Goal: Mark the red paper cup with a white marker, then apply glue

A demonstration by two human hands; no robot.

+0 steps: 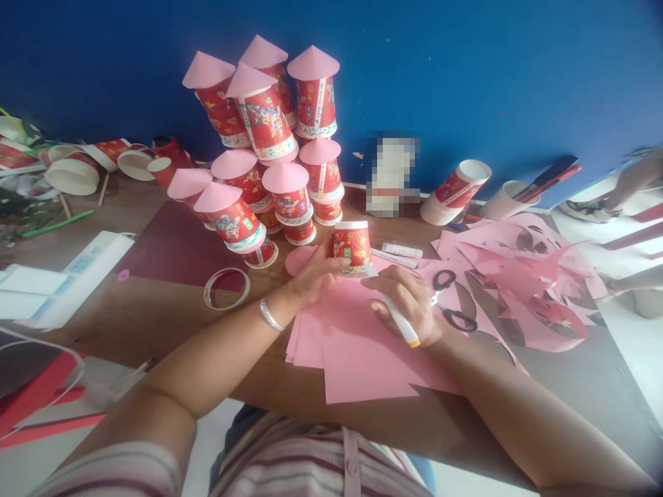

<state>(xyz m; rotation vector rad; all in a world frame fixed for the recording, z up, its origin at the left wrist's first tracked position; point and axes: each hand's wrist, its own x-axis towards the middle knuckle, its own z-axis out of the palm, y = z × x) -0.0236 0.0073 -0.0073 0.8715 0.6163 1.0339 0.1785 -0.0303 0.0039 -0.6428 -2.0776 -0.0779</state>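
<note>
1. Left hand [317, 275] wraps a red paper cup [352, 247], holding it upside down on the pink paper [362, 345].
2. Right hand [409, 304] grips a white marker [398, 317], tip at the cup's rim.
3. Tracing looks underway; next, steady pressure around the rim.

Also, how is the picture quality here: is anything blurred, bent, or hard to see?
Head view: soft all over, with edges bowed by the wide lens; a pixelated block hides something at the blue wall. The left hand on the red cup and the right hand with its marker are clear enough, evenly lit.
</note>
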